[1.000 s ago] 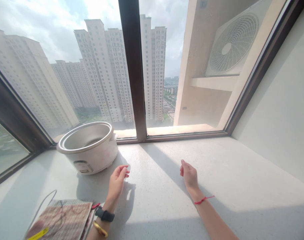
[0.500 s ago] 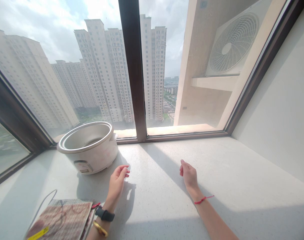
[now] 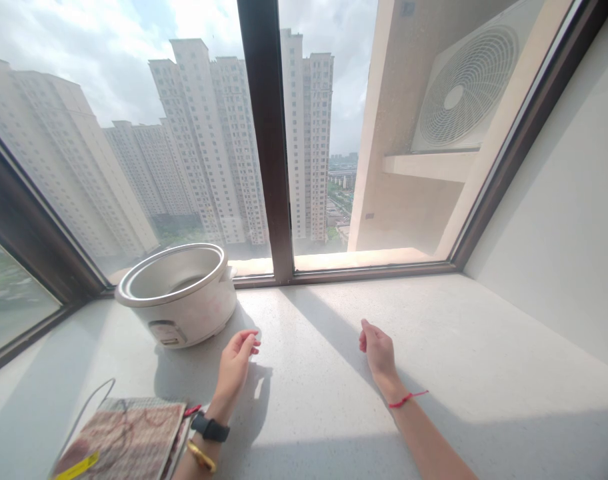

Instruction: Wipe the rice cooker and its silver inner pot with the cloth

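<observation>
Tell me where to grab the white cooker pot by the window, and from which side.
Grip the cooker under its flared rim, one hand on each side, coming from the near side, where the left hand is closest. It stands upright and lidless, with a wide, smooth body, so the rim probably gives the surest hold.

Pale speckled window ledge (image 3: 459, 347), which carried a white rice-cooker body (image 3: 179, 297) near the glass and a patterned pad (image 3: 124, 437) at its near-left edge.
</observation>
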Tool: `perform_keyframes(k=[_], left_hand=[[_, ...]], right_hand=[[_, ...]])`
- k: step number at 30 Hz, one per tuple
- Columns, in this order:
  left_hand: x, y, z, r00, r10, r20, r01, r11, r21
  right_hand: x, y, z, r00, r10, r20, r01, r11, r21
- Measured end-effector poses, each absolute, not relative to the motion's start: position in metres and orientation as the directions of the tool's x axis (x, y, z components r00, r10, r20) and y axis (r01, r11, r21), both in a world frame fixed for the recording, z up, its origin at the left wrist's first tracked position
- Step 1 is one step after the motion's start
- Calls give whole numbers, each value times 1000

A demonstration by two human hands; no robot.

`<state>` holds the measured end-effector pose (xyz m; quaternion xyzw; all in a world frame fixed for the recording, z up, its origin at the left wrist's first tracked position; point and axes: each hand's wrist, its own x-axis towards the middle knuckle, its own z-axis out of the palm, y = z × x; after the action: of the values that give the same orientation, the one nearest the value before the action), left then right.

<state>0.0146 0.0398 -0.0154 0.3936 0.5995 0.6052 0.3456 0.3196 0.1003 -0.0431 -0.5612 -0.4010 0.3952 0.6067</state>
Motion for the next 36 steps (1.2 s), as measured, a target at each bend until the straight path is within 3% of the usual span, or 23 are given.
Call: perform_keyframes(k=[36], left_hand=[[14, 40, -10, -480, 874, 73, 80, -39, 996]], right_hand=[[317, 100, -41, 343, 939, 19, -3, 21, -1000]])
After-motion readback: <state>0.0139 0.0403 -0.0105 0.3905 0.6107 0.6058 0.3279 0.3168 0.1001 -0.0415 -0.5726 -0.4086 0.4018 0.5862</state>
